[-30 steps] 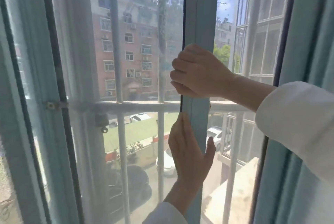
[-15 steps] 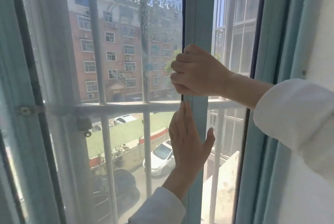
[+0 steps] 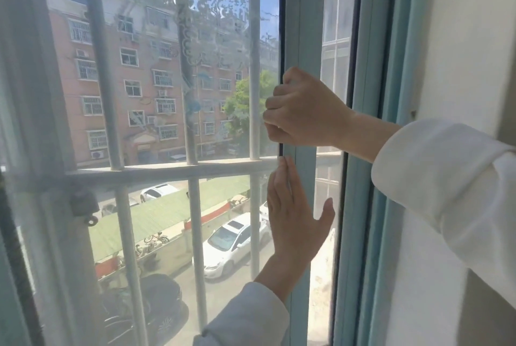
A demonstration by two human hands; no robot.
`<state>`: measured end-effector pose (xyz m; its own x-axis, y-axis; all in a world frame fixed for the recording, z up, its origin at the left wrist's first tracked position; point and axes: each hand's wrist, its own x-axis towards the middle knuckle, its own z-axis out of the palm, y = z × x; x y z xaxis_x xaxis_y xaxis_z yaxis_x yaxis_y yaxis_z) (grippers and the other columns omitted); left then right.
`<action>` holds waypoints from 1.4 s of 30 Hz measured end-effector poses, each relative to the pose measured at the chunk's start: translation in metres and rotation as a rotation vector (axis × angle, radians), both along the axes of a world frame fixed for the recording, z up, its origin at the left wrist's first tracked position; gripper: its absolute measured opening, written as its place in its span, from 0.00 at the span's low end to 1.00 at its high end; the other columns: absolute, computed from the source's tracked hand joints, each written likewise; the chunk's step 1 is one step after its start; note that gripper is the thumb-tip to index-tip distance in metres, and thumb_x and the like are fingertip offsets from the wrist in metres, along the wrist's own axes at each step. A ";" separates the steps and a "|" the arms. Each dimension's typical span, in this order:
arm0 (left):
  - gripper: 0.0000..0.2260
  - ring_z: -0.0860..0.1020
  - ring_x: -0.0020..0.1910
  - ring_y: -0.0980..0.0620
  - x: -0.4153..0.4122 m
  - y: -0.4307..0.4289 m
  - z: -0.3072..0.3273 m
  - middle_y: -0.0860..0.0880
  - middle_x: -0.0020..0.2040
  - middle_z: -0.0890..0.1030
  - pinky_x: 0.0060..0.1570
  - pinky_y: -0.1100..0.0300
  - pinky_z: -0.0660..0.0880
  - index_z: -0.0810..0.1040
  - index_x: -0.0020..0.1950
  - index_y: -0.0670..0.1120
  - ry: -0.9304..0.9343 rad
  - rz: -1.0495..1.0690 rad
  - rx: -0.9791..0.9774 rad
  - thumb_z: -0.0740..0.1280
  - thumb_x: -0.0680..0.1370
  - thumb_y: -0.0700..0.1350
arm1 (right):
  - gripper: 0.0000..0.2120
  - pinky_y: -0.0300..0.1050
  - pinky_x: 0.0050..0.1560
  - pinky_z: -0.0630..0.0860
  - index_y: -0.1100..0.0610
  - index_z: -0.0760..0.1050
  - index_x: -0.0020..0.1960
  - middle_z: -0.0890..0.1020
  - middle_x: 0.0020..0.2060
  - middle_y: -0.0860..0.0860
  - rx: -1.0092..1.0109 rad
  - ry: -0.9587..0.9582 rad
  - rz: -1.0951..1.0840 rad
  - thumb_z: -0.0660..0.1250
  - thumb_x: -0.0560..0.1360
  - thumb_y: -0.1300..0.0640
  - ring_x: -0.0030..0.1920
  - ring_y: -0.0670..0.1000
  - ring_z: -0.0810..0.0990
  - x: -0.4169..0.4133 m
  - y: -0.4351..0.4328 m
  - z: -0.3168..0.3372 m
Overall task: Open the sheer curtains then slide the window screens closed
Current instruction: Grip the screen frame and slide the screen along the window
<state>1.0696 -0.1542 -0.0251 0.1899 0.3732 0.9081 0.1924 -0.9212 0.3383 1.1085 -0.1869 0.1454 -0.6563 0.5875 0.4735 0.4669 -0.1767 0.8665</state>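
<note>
A pale blue sliding screen frame (image 3: 305, 24) stands upright right of the middle, with hazy mesh (image 3: 156, 94) stretching left from it. My right hand (image 3: 304, 109) is curled around the frame's left edge at mid height. Just below it, my left hand (image 3: 293, 217) lies flat against the same frame, fingers pointing up and thumb spread to the right. A narrow gap (image 3: 332, 66) separates this frame from the fixed blue window frame (image 3: 371, 150) on the right. The sheer curtain (image 3: 30, 122) hangs bunched at the far left.
Outside, grey security bars (image 3: 167, 169) cross the window, with a padlock (image 3: 83, 204) at the left. A cream wall (image 3: 469, 52) fills the right edge. Buildings and parked cars lie beyond the glass.
The screen frame with both hands on it has slid right, and the gap to the fixed frame has narrowed. The view has shifted so the curtain sits further left.
</note>
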 end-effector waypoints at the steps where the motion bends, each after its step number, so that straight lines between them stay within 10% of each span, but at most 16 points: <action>1: 0.39 0.58 0.65 0.45 0.001 -0.002 0.001 0.36 0.67 0.67 0.63 0.45 0.61 0.57 0.70 0.36 0.010 -0.024 -0.009 0.73 0.67 0.49 | 0.16 0.42 0.38 0.72 0.58 0.72 0.23 0.74 0.19 0.50 -0.008 0.013 -0.014 0.60 0.69 0.62 0.22 0.52 0.71 0.001 -0.002 0.000; 12: 0.43 0.44 0.72 0.46 0.002 -0.005 0.004 0.43 0.75 0.46 0.69 0.57 0.42 0.36 0.72 0.44 0.247 -0.239 -0.005 0.64 0.72 0.55 | 0.15 0.47 0.41 0.76 0.62 0.75 0.25 0.78 0.22 0.54 -0.053 0.183 -0.154 0.61 0.70 0.63 0.24 0.55 0.74 0.007 -0.017 0.001; 42: 0.34 0.43 0.74 0.51 -0.024 0.007 0.005 0.51 0.75 0.41 0.64 0.70 0.32 0.42 0.73 0.46 0.284 -0.384 0.108 0.60 0.75 0.50 | 0.12 0.44 0.31 0.76 0.62 0.74 0.26 0.77 0.21 0.55 0.027 0.221 -0.160 0.68 0.68 0.64 0.22 0.54 0.76 -0.005 -0.024 -0.010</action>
<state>1.0457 -0.1475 -0.0201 0.5412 0.1341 0.8301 -0.0972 -0.9706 0.2201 1.1036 -0.2105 0.1358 -0.4355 0.6606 0.6114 0.6082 -0.2848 0.7409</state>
